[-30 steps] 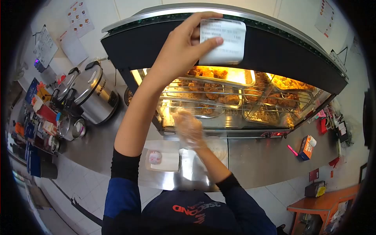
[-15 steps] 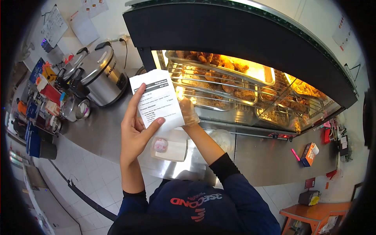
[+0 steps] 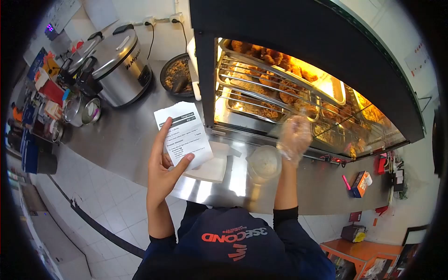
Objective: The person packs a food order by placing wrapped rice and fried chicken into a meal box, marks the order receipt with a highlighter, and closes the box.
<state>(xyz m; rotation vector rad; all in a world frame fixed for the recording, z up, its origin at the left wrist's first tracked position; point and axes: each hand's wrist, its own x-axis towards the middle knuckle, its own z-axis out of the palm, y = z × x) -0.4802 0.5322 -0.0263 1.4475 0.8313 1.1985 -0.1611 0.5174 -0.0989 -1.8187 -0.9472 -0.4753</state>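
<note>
My left hand (image 3: 161,179) pinches a printed paper slip (image 3: 186,135) between thumb and fingers, its text facing me. Behind the slip, a white open box (image 3: 218,167) lies on the steel counter, partly covered by the paper. My right hand (image 3: 295,139), in a clear plastic glove, is raised at the front of the lit food warmer (image 3: 298,42); blur and the glove hide how its fingers are set. A round translucent bowl (image 3: 263,164) rests between the box and my right wrist. Fried pieces (image 3: 291,91) lie on trays and racks inside the warmer.
Metal cookers (image 3: 119,67) stand at the left, beside bowls and packets. A dark pan (image 3: 177,74) with brown crumbs and a utensil sits against the warmer's left side. An orange-and-blue box (image 3: 359,185) and a pink marker (image 3: 346,182) lie at the right.
The slip came down from in front of the warmer to above the box, covering the round wrapped item there. My right hand moved right, out from behind the slip. The view swung left.
</note>
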